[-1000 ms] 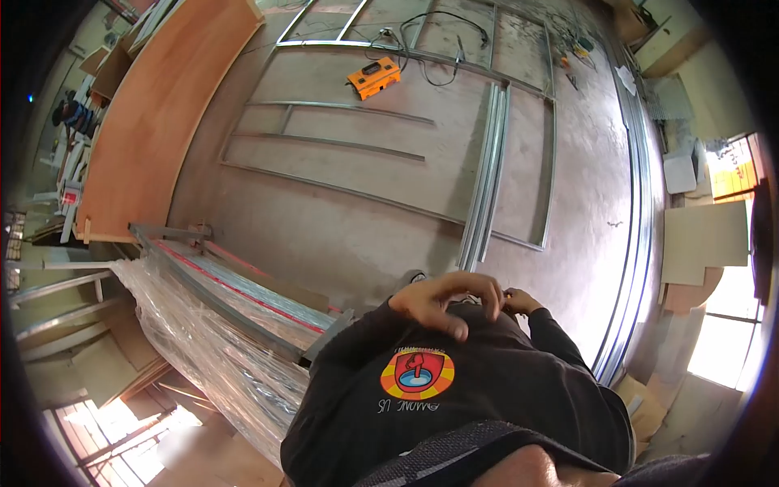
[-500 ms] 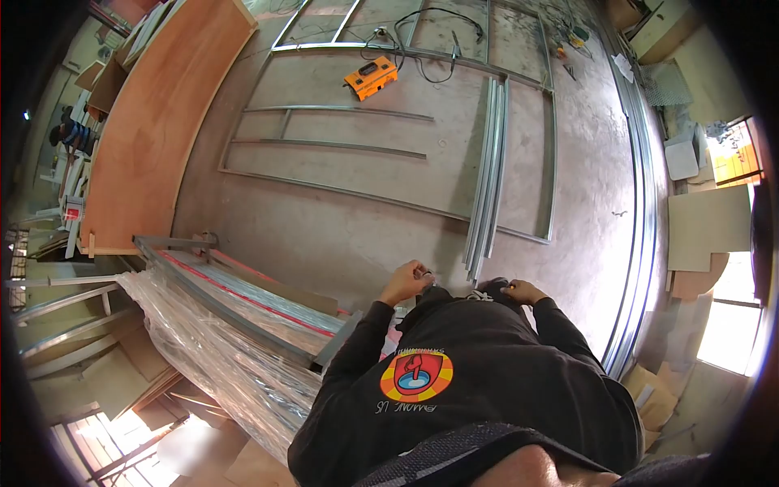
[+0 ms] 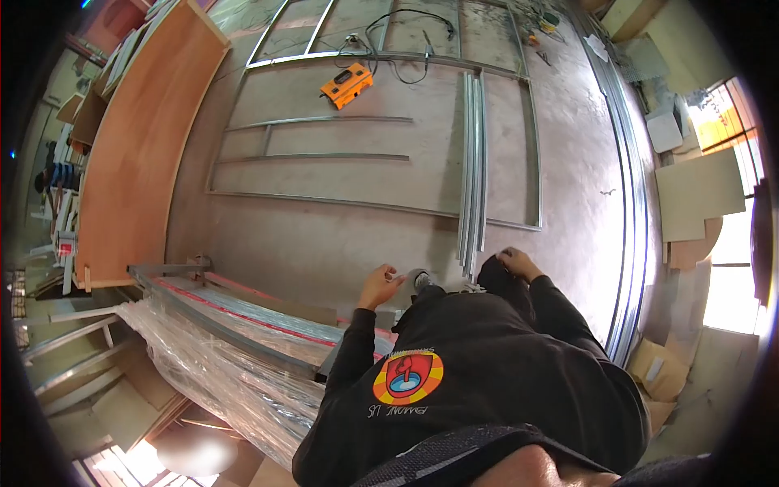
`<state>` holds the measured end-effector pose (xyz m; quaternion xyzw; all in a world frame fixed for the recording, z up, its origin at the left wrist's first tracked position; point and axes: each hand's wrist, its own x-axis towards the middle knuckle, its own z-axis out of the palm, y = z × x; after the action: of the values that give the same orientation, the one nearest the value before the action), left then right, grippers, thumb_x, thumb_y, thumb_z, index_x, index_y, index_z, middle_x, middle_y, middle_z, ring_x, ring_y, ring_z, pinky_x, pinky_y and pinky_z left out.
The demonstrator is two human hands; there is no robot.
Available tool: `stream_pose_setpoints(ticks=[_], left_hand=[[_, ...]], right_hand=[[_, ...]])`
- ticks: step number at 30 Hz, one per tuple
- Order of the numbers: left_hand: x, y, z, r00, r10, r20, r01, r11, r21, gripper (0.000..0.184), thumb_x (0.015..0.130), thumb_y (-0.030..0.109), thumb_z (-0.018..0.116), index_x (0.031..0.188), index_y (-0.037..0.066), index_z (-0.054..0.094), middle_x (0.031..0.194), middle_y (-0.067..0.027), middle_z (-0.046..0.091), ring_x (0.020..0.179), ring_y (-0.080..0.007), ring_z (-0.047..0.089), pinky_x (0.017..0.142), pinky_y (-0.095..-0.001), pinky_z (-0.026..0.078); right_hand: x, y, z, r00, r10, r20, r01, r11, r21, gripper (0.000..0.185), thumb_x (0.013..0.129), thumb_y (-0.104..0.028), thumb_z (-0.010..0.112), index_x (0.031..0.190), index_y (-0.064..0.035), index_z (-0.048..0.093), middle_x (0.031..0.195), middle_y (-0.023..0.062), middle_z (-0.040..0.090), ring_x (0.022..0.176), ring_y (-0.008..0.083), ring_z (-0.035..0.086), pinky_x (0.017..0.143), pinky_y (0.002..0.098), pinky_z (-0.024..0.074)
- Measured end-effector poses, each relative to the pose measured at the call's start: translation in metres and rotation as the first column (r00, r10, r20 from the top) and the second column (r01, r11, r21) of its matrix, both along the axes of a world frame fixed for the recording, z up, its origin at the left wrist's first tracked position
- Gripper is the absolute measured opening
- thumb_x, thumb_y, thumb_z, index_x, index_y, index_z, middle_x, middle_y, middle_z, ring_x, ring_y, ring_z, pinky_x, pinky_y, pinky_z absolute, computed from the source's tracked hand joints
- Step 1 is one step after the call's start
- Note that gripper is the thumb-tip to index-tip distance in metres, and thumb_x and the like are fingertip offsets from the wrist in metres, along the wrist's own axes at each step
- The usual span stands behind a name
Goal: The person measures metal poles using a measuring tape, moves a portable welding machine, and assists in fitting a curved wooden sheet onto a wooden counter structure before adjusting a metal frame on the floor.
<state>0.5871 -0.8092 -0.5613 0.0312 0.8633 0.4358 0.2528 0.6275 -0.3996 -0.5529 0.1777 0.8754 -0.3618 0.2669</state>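
My left hand (image 3: pixel 379 287) is off to the left of my body, fingers curled together. A small pale thing may be at its fingertips, too small to make out. A grey shoe (image 3: pixel 419 280) shows just to its right. My right hand (image 3: pixel 519 264) is closed beside my dark trouser leg (image 3: pixel 497 277), and what it holds, if anything, is hidden. Ahead of my feet lies a bundle of long metal channels (image 3: pixel 472 170), partly across a metal stud frame (image 3: pixel 341 201) on the floor.
An orange tool case (image 3: pixel 347 85) and a black cable (image 3: pixel 410 79) lie by the frame. A large wood panel (image 3: pixel 146 154) leans at left. Plastic-wrapped material (image 3: pixel 219 357) sits on a rack near my left side. Long metal profiles (image 3: pixel 621 243) run along the right.
My left hand has moved left, away from my body. My right hand is slightly higher, with the trouser leg farther forward. The view has shifted, and the grey shoe is more visible.
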Motion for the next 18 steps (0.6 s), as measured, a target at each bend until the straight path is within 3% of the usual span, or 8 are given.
stream_pose_setpoints(ticks=[4, 6, 7, 8, 10, 12, 16, 18], left_hand=[[-0.001, 0.001, 0.006, 0.999, -0.030, -0.043, 0.030, 0.999, 0.009, 0.040, 0.072, 0.033, 0.069, 0.094, 0.001, 0.057, 0.082, -0.0160, 0.061, 0.076, -0.0274, 0.060, 0.067, -0.0357, 0.047], [-0.001, 0.002, 0.016, 0.997, -0.011, -0.077, 0.013, 1.000, 0.019, 0.039, 0.072, 0.032, 0.068, 0.095, 0.001, 0.057, 0.085, -0.0167, 0.061, 0.076, -0.0278, 0.060, 0.067, -0.0356, 0.047], [-0.002, 0.004, 0.020, 0.997, -0.012, -0.080, 0.014, 1.000, 0.020, 0.039, 0.072, 0.032, 0.068, 0.095, 0.001, 0.057, 0.085, -0.0167, 0.061, 0.076, -0.0278, 0.060, 0.067, -0.0356, 0.047], [-0.001, 0.006, 0.023, 0.998, -0.001, -0.070, 0.002, 1.000, 0.017, 0.039, 0.073, 0.031, 0.067, 0.096, 0.001, 0.057, 0.086, -0.0170, 0.060, 0.076, -0.0280, 0.060, 0.067, -0.0353, 0.047], [0.005, 0.010, 0.027, 0.999, 0.026, -0.042, -0.026, 1.000, 0.009, 0.038, 0.074, 0.030, 0.067, 0.096, 0.001, 0.057, 0.087, -0.0173, 0.060, 0.076, -0.0281, 0.060, 0.067, -0.0351, 0.047], [0.002, 0.013, 0.031, 0.998, -0.036, -0.043, 0.038, 0.998, 0.046, 0.037, 0.075, 0.029, 0.066, 0.098, 0.001, 0.057, 0.089, -0.0177, 0.060, 0.077, -0.0281, 0.060, 0.068, -0.0352, 0.047], [-0.007, 0.024, 0.042, 0.996, -0.087, -0.029, 0.088, 0.996, 0.032, 0.040, 0.078, 0.031, 0.063, 0.102, 0.000, 0.056, 0.090, -0.0159, 0.060, 0.079, -0.0249, 0.059, 0.070, -0.0341, 0.047], [-0.016, 0.030, 0.043, 0.992, -0.116, -0.047, 0.118, 0.992, 0.047, 0.040, 0.078, 0.032, 0.063, 0.103, 0.001, 0.056, 0.091, -0.0146, 0.060, 0.078, -0.0239, 0.059, 0.070, -0.0337, 0.047]], right_hand=[[-0.028, -0.004, 0.007, 0.980, -0.049, -0.194, 0.050, 0.999, 0.001, 0.049, 0.081, -0.040, 0.053, 0.108, 0.0006, 0.053, 0.102, 0.0237, 0.058, 0.099, 0.0362, 0.054, 0.086, 0.0380, 0.0407], [-0.047, -0.013, 0.021, 0.950, -0.285, -0.130, 0.278, 0.958, -0.069, 0.046, 0.083, -0.037, 0.053, 0.104, 0.0031, 0.055, 0.085, 0.0134, 0.061, 0.087, 0.0271, 0.057, 0.078, 0.0354, 0.0439], [-0.056, -0.031, 0.057, 0.898, -0.433, -0.072, 0.399, 0.874, -0.277, 0.039, 0.084, -0.036, 0.051, 0.094, 0.0020, 0.056, 0.080, 0.0106, 0.061, 0.077, 0.0251, 0.060, 0.068, 0.0345, 0.0474], [-0.067, -0.021, 0.050, 0.899, -0.431, -0.071, 0.398, 0.875, -0.276, 0.039, 0.084, -0.036, 0.051, 0.094, 0.0020, 0.056, 0.080, 0.0106, 0.061, 0.077, 0.0251, 0.060, 0.068, 0.0345, 0.0474], [-0.096, 0.004, 0.031, 0.861, -0.335, 0.383, 0.506, 0.481, -0.716, 0.031, 0.084, -0.037, 0.050, 0.083, -0.0058, 0.057, 0.071, 0.0064, 0.060, 0.061, 0.0206, 0.060, 0.056, 0.0327, 0.0481], [-0.126, -0.008, 0.084, 0.810, -0.460, 0.364, 0.558, 0.415, -0.719, 0.028, 0.085, -0.039, 0.049, 0.078, -0.0128, 0.055, 0.065, 0.0032, 0.058, 0.049, 0.0149, 0.056, 0.044, 0.0286, 0.0429], [-0.183, -0.001, 0.124, 0.707, -0.704, -0.062, 0.525, 0.583, -0.620, 0.027, 0.084, -0.040, 0.045, 0.076, -0.0150, 0.052, 0.062, 0.0019, 0.053, 0.051, 0.0118, 0.052, 0.045, 0.0258, 0.0327], [-0.203, 0.004, 0.119, 0.753, -0.657, -0.051, 0.508, 0.628, -0.589, 0.024, 0.083, -0.039, 0.046, 0.079, -0.0163, 0.051, 0.064, 0.0009, 0.051, 0.051, 0.0120, 0.052, 0.046, 0.0258, 0.0328]])
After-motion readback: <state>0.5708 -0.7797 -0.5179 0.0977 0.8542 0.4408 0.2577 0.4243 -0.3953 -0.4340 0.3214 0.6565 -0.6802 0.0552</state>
